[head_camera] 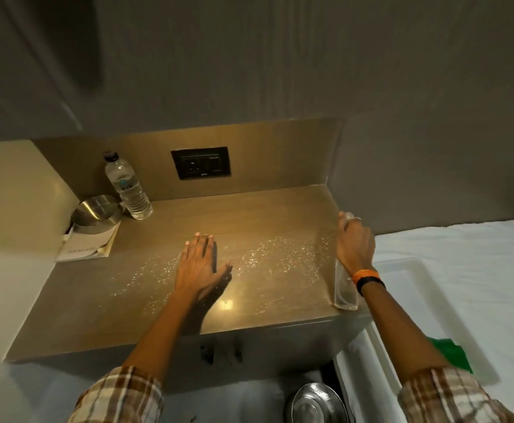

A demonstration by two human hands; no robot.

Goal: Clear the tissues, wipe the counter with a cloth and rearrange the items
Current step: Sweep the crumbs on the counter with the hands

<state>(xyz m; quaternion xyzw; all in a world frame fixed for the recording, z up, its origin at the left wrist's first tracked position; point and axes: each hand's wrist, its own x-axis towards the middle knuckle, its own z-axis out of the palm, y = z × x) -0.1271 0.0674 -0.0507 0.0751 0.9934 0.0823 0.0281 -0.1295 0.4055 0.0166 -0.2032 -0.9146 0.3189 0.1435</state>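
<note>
Left hand [200,264] flat, fingers spread, palm down on counter [97,300], holding nothing. Right hand [355,244] wrapped around clear spray bottle [345,288] standing at counter's right edge. Water droplets [267,254] scattered between the hands. Well left of the flat hand: water bottle [127,187], steel bowl [98,212] on booklet [86,247]. Green cloth [451,351] on white tray [417,279], below right forearm.

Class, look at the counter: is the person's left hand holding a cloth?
No. The left hand lies flat and empty on the wet counter, while the right hand grips a clear spray bottle.
</note>
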